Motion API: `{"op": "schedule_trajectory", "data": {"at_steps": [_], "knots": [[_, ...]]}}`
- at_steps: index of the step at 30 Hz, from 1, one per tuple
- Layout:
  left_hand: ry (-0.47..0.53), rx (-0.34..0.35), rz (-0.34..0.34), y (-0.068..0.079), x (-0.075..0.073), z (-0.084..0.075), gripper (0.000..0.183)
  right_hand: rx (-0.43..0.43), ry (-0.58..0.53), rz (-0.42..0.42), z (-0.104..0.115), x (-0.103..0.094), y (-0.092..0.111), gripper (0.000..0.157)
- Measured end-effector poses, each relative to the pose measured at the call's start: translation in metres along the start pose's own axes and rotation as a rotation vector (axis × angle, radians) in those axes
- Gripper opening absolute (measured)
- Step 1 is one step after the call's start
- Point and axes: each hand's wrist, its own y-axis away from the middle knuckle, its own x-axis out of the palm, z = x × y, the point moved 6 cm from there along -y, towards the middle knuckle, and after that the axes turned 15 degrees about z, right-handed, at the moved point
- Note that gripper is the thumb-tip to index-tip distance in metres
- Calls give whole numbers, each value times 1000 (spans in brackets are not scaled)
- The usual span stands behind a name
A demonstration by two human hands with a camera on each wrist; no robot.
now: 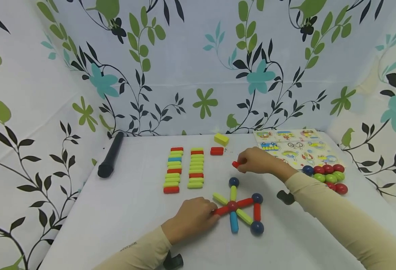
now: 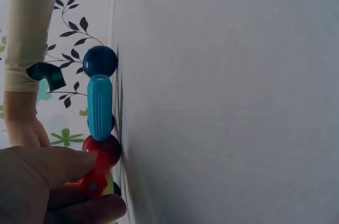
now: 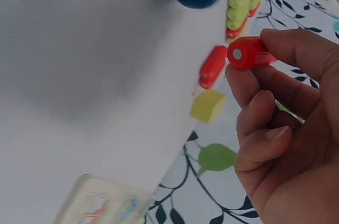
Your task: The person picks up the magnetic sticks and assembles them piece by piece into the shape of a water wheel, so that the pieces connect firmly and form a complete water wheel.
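My right hand (image 1: 256,160) pinches a red magnetic rod (image 3: 246,53) between thumb and fingertips, raised behind the star-shaped build; a metal tip shows at the rod's end. The star has a red center ball (image 1: 232,206) with red, yellow-green and blue rods radiating from it. A blue ball (image 1: 234,182) caps the rear rod. On the right, two more blue balls are joined by an upright-looking red rod (image 1: 257,212). My left hand (image 1: 194,219) pinches the star's left red rod (image 2: 97,173) between thumb and fingers. A blue rod (image 1: 234,222) points toward me, its near end free.
Two columns of rods (image 1: 196,168) lie behind the left hand. Beyond them are a red piece (image 1: 216,151) and a yellow block (image 1: 221,139). Red, green and blue balls (image 1: 328,169) cluster at right by a picture sheet (image 1: 295,146). A black microphone-shaped object (image 1: 111,155) lies far left.
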Motion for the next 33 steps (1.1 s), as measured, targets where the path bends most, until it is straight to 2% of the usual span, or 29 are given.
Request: {"op": "schedule_trajectory", "data": {"at_steps": [6, 13, 23, 33], "knots": [[-2, -3, 8, 0, 3, 1, 23, -25, -31, 62, -13, 27, 23, 13], [-10, 9, -4, -1, 0, 0, 24, -4, -49, 95, -16, 47, 24, 6], [-32, 19, -19, 0, 1, -1, 23, -18, -56, 128, -17, 55, 17, 6], [-25, 12, -17, 0, 1, -1, 23, -30, -66, 138, -16, 55, 19, 9]]}}
